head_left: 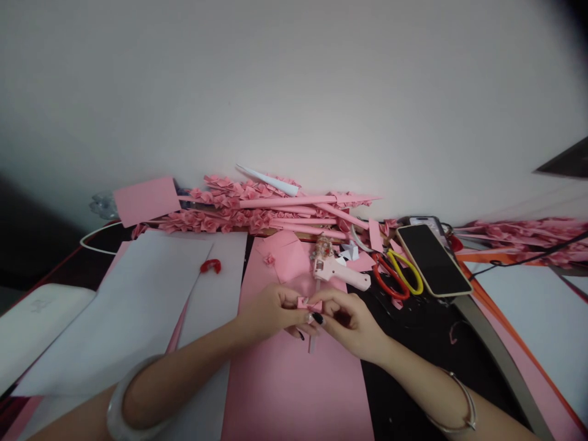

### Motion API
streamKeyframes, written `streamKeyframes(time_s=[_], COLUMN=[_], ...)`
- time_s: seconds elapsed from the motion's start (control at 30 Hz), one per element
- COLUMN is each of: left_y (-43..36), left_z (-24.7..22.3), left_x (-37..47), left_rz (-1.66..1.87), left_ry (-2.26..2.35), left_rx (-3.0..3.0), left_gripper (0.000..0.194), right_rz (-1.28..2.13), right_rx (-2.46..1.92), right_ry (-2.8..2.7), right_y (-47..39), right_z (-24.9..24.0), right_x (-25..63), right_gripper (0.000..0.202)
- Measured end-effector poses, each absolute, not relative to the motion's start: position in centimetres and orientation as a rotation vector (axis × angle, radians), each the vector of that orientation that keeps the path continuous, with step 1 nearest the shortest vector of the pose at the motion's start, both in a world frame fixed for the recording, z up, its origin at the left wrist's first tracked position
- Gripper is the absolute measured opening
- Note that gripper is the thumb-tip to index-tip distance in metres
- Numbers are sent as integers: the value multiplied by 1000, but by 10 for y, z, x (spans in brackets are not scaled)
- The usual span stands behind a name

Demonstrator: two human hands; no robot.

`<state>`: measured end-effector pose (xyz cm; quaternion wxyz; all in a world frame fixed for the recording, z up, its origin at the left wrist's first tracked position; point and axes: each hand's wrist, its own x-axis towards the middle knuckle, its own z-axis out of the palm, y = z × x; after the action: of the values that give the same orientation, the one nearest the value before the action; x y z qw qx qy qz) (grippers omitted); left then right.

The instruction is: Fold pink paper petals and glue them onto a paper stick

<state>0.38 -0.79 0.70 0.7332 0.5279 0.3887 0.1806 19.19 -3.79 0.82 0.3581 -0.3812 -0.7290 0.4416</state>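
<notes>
Leftward, slab: white, round-cornered, next to white sheets.
Curl: small, red, on the sheets.
Roses: pink, paper, heaped with stems along the wall.
Left hand: thumb and fingers pinching the left end of the piece.
Piece: small, pink, folded paper; held between both hands over the pink sheet.
Handling: seemingly a fold or crease being worked; best done with edges matched, thumbs pressing evenly from the middle outward, and a grip light enough not to crush the paper.
Long axis: roughly left to right, from one hand toward the other; ends blunt, so no clear pointing direction; finer folds too small to tell.
Right hand: index finger and thumb pinching the right end, tips close to the left thumb.
Gun: pale pink, lying just beyond the hands, handle to the right; its glue stick reaches beneath them.
Scissors: red and yellow handles, right of the gun.
Phone: dark-screened, tilted, above the dark surface.
</notes>
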Motion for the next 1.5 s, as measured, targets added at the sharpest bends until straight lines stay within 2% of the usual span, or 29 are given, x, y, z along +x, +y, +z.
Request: streamKeyframes(time_s=[0.17, 0.47, 0.7, 0.83, 0.93, 1.03, 1.2, 1.5], left_y=[-7, -4, -4, -6, -10, -14, -17, -17], left_z=[6, 12, 16, 19, 19, 16, 9, 11], left_x=[4, 1, 0, 3, 4, 6, 7, 8], left_rz=[374, 330, 286, 293, 294, 309, 326, 309], left_ry=[853, 840, 727, 719, 721, 736, 726, 733], left_rx=[1139, 1104, 1122, 1183, 1233, 1267, 1296, 1288], left_gripper=[20, 18, 25, 29, 31, 28, 18, 19], right_rz=[1189, 1006, 1094, 1123, 1046, 967, 937, 919], right_rx=[-970, -883, -814, -890, -1052, -1110, -1074, -1009], right_ry=[-1866, -2036, -1999, -1922, -1840, -1969, -2321, -2315], right_y=[-37, -35, -30, -33, -35, -34, -33, -37], right_z=[7, 10, 15, 15, 12, 9, 8, 11], right_x=[191, 197, 198, 197, 196, 196, 194, 191], right_gripper=[16, 25, 20, 24, 17, 11, 20, 26])
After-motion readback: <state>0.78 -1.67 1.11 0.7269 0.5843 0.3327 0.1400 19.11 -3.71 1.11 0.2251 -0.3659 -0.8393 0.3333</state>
